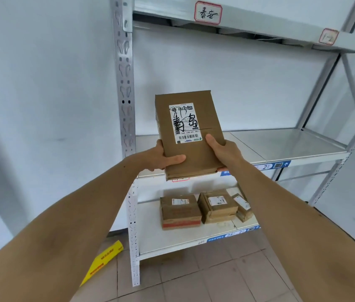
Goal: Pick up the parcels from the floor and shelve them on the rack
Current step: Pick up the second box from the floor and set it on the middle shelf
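I hold a flat brown cardboard parcel with a white shipping label and black handwriting, tilted up in front of the rack's middle shelf. My left hand grips its near left edge, thumb on top. My right hand grips the near right edge. The parcel's far end hangs above the shelf's left part. On the bottom shelf stand three brown parcels side by side.
The grey metal rack has a perforated left upright and a top shelf with red-bordered handwritten labels. A white wall is at the left. A yellow strip lies on the tiled floor.
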### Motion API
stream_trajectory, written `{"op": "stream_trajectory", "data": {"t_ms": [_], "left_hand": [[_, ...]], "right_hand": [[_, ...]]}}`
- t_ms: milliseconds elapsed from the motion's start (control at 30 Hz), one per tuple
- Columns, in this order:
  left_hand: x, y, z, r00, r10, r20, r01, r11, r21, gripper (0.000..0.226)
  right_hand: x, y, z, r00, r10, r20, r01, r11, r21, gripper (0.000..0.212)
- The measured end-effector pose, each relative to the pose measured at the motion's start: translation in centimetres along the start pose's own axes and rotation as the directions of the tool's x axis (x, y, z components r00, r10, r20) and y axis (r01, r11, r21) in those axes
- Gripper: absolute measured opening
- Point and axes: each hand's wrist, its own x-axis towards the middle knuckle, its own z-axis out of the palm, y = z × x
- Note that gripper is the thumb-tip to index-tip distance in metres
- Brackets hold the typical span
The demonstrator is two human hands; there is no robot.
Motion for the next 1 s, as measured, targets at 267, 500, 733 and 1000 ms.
{"op": "stream_trajectory", "data": {"t_ms": [267,500,733,1000], "left_hand": [[10.6,-1.4,-1.5,0.983,-0.1,-0.151,0.091,0.994,-0.065,0.083],[18.0,-2.8,-3.0,0.926,-0.286,-0.247,0.252,0.954,-0.162,0.079],[21.8,-4.2,-4.1,0.872,-0.433,-0.228,0.422,0.901,-0.097,0.073],[23.4,-4.6,-5.3,0.861,-0.471,-0.19,0.479,0.878,-0.004,0.066]], "right_hand": [[13.8,-0.7,3.2,0.992,0.019,0.121,-0.021,1.0,0.01,0.075],[24.0,-1.7,6.5,0.946,0.094,0.31,-0.072,0.994,-0.079,0.076],[28.3,-0.6,9.8,0.879,0.236,0.414,-0.186,0.97,-0.158,0.069],[29.8,-0.9,10.9,0.831,0.332,0.446,-0.252,0.94,-0.231,0.061]]}}
